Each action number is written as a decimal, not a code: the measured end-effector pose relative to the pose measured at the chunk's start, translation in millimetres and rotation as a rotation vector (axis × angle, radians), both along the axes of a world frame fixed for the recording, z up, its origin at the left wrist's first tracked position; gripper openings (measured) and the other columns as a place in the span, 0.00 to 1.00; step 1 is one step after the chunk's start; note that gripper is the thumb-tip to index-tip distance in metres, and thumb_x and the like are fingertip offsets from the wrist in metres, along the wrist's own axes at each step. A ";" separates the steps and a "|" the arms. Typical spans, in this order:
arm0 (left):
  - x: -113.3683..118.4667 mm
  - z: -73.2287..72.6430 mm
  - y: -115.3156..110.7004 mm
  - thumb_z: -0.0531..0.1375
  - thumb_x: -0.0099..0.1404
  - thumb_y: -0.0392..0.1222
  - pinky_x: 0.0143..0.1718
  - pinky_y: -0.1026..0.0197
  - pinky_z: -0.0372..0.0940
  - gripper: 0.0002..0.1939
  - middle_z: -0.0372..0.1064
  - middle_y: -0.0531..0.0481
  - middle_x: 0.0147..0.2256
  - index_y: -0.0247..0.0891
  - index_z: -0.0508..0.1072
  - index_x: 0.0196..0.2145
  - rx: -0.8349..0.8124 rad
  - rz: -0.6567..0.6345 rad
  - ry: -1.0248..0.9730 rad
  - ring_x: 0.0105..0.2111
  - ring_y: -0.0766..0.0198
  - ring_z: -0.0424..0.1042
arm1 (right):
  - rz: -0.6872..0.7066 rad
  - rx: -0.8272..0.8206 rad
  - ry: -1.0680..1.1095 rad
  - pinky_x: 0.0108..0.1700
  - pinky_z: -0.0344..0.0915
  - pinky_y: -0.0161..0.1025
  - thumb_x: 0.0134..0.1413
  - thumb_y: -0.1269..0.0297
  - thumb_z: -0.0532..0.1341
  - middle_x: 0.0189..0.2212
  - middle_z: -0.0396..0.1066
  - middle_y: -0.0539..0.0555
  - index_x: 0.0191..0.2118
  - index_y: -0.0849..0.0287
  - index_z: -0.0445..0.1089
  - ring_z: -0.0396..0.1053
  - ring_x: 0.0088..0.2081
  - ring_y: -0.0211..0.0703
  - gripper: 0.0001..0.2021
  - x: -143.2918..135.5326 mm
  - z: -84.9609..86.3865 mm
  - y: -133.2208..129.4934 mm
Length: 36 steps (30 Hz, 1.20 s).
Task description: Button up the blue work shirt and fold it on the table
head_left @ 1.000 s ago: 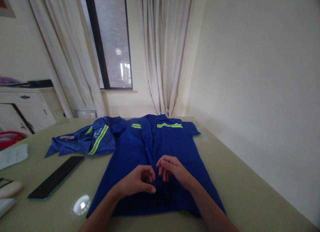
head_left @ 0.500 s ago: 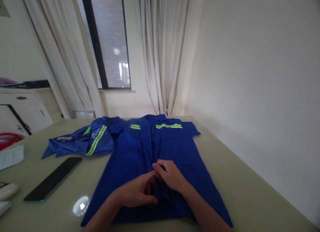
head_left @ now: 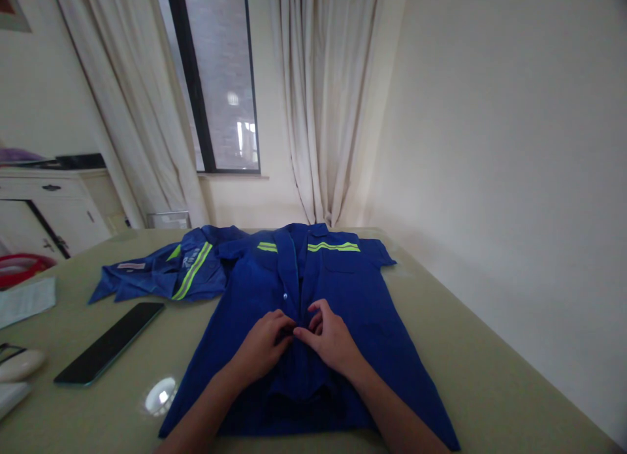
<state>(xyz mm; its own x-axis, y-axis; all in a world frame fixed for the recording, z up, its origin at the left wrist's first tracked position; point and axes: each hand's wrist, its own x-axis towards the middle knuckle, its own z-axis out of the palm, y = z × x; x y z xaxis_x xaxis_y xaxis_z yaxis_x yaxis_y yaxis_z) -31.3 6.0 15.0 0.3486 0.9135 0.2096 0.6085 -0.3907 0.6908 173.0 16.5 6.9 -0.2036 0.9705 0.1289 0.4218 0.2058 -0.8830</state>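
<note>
A blue short-sleeved work shirt [head_left: 357, 310] with yellow-green reflective stripes lies front side up before me, its collar at the far end. Its front is partly parted from the collar down to my hands. My left hand [head_left: 264, 346] is closed on the front edge, thumb and fingertips pinched together. Against it, my right hand [head_left: 333, 340] grips the same edge with its thumb and curled fingers. The cloth between the fingertips is mostly hidden. A small pale button [head_left: 285, 296] shows just above my left hand.
A second blue work garment [head_left: 161, 274] lies crumpled at the left, touching the shirt. Nearer are a dark phone [head_left: 110, 343], a white paper [head_left: 27, 302] and a computer mouse [head_left: 19, 364]. The table [head_left: 490, 369] meets a wall at the right.
My left hand has moved up the shirt front and its fingers have come together beside my right thumb. A button has come into sight above it. The view has shifted slightly.
</note>
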 end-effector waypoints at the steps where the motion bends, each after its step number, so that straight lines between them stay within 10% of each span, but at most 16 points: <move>1: 2.0 0.9 -2.4 0.61 0.61 0.35 0.46 0.57 0.61 0.11 0.74 0.47 0.42 0.43 0.78 0.41 0.013 -0.035 0.023 0.44 0.55 0.70 | -0.002 0.000 -0.031 0.31 0.60 0.36 0.46 0.64 0.70 0.29 0.70 0.46 0.48 0.54 0.66 0.68 0.27 0.39 0.22 -1.2 -2.3 0.1; 5: 6.9 1.4 -5.8 0.60 0.60 0.34 0.45 0.57 0.61 0.12 0.74 0.48 0.42 0.43 0.77 0.41 -0.009 -0.043 0.059 0.43 0.55 0.70 | -0.001 -0.025 0.080 0.31 0.59 0.36 0.42 0.74 0.62 0.28 0.69 0.46 0.50 0.56 0.68 0.66 0.27 0.39 0.24 1.1 -7.2 8.8; 12: 12.2 -4.1 -6.2 0.57 0.61 0.34 0.37 0.60 0.60 0.06 0.71 0.51 0.33 0.41 0.71 0.35 0.059 0.060 0.064 0.35 0.59 0.69 | -0.036 -0.273 0.469 0.31 0.60 0.37 0.40 0.58 0.69 0.25 0.69 0.47 0.39 0.60 0.72 0.65 0.26 0.38 0.18 7.1 7.3 15.7; 21: 31.4 -3.5 -9.5 0.58 0.65 0.42 0.31 0.63 0.62 0.05 0.72 0.54 0.29 0.41 0.72 0.35 -0.042 0.210 -0.279 0.28 0.63 0.70 | 0.014 -0.040 0.242 0.32 0.59 0.36 0.44 0.63 0.65 0.24 0.70 0.48 0.33 0.60 0.76 0.65 0.27 0.39 0.08 4.6 8.2 7.8; 30: 27.9 -7.9 -11.2 0.56 0.67 0.40 0.36 0.62 0.63 0.18 0.73 0.53 0.33 0.44 0.70 0.54 0.071 0.175 -0.122 0.32 0.62 0.72 | 0.079 -0.176 0.315 0.30 0.60 0.36 0.47 0.57 0.65 0.24 0.71 0.49 0.36 0.59 0.79 0.66 0.26 0.40 0.13 4.8 8.5 9.8; 36: 29.8 -2.5 -8.2 0.56 0.70 0.56 0.30 0.64 0.59 0.17 0.72 0.54 0.29 0.41 0.76 0.37 -0.055 0.139 -0.274 0.28 0.64 0.69 | 0.114 -0.205 0.343 0.29 0.60 0.35 0.47 0.56 0.67 0.22 0.69 0.47 0.35 0.58 0.76 0.66 0.25 0.39 0.12 2.8 3.2 11.9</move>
